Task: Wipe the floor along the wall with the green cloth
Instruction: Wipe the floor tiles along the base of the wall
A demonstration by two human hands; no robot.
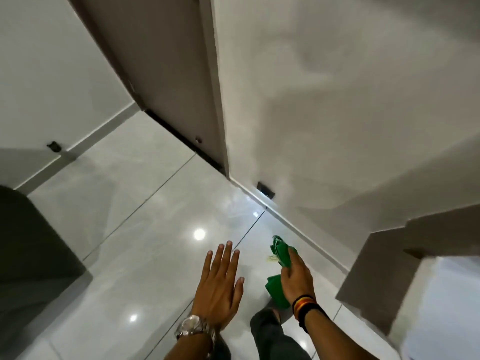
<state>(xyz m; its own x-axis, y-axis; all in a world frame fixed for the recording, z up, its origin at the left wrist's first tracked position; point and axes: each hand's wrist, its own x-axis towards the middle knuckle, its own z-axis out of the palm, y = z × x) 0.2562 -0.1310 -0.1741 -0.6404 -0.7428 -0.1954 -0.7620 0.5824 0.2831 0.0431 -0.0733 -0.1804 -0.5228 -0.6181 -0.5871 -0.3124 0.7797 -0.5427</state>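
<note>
Right hand (296,276) grips bunched cloth (279,255) near wall (337,126) base, ready to wipe; left hand (220,287) open flat, likely for balance

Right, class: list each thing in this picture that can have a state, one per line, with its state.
green cloth: bunched, held in the right hand, not clearly touching the floor
right hand: closed around the cloth
left hand: open, fingers spread, holding nothing
door: appears shut
floor: glossy, reflecting lights
</note>
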